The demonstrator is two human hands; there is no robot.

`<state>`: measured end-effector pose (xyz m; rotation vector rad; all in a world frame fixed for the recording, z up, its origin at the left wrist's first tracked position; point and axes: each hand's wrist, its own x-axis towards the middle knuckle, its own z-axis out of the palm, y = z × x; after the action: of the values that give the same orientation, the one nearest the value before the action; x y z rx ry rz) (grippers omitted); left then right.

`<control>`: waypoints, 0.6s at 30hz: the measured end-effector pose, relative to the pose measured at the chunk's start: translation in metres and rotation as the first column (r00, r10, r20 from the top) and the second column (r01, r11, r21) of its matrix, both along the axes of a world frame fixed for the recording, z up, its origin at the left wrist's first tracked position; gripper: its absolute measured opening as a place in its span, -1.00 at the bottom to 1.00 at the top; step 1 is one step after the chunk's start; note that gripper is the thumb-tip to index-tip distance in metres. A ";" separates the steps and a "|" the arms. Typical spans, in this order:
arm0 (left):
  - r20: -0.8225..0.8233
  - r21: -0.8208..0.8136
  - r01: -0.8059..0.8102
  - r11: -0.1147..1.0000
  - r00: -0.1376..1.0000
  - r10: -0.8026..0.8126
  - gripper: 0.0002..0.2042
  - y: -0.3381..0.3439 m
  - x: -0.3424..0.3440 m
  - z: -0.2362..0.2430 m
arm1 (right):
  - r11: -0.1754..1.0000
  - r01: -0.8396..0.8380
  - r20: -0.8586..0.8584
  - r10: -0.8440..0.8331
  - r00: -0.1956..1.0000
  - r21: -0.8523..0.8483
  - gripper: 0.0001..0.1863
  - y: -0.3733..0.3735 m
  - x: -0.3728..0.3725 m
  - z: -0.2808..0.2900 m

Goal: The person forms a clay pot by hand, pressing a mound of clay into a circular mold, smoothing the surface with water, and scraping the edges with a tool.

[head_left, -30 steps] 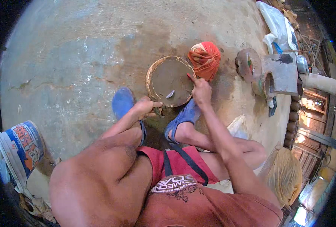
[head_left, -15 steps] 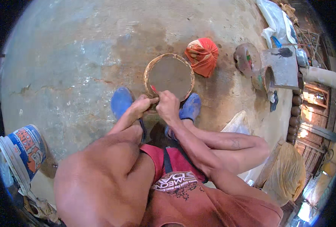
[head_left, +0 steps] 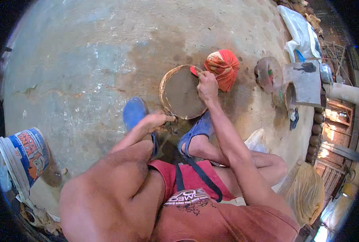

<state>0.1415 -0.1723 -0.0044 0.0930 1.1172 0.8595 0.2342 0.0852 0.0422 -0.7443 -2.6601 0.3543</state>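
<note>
A round, light-rimmed mould filled with smooth grey-brown clay lies on the floor between my feet. My right hand is closed round a small red flat-ended tool, at the mould's far right rim. The rest of the tool is hidden by my fingers. My left hand is by the mould's near left edge, its fingers curled. Something dark shows under them, too small to name. Just beyond my right hand sits a tied red cloth bundle.
My blue shoes flank the mould. A bucket stands at the left. Off to the right are a round clay-smeared block, a grey board, a hollow ring-like piece and a tan sack. White plastic lies far right.
My right hand has moved from the near rim, beside my left hand, to the far right rim with the red tool. My left hand stays near the near edge. My right foot has drawn back slightly.
</note>
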 end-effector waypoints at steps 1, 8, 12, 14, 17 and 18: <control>-0.003 0.004 0.014 1.000 1.000 -0.014 -0.59 -0.002 0.002 -0.011 | 0.997 -0.066 0.020 0.065 0.998 0.041 -0.69 -0.010 0.001 -0.005; 0.005 0.040 -0.099 0.994 0.995 0.099 -0.72 -0.005 0.005 -0.007 | 0.957 -0.271 0.141 0.285 0.948 -0.107 -0.64 -0.113 0.042 0.011; -0.050 0.062 -0.060 0.996 0.997 0.063 -0.68 -0.003 0.000 -0.010 | 0.955 -0.273 0.079 0.283 0.956 -0.118 -0.73 -0.088 0.034 0.007; -0.045 0.055 -0.050 0.997 0.998 0.053 -0.66 -0.002 0.006 -0.009 | 0.996 -0.078 0.024 0.077 0.997 0.037 -0.77 -0.038 0.021 0.010; -0.036 0.014 -0.035 0.999 0.999 0.035 -0.63 0.006 0.003 0.008 | 0.993 0.061 0.081 -0.069 0.994 0.102 -0.76 0.005 0.020 0.011; -0.033 0.025 -0.034 0.999 0.999 0.035 -0.63 0.009 0.003 0.007 | 0.991 0.079 0.146 -0.094 0.985 0.105 -0.76 0.013 0.023 0.008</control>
<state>0.1444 -0.1630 0.0021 0.1090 1.1431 0.9049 0.2570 0.0980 0.0500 -0.8843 -2.7505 0.1475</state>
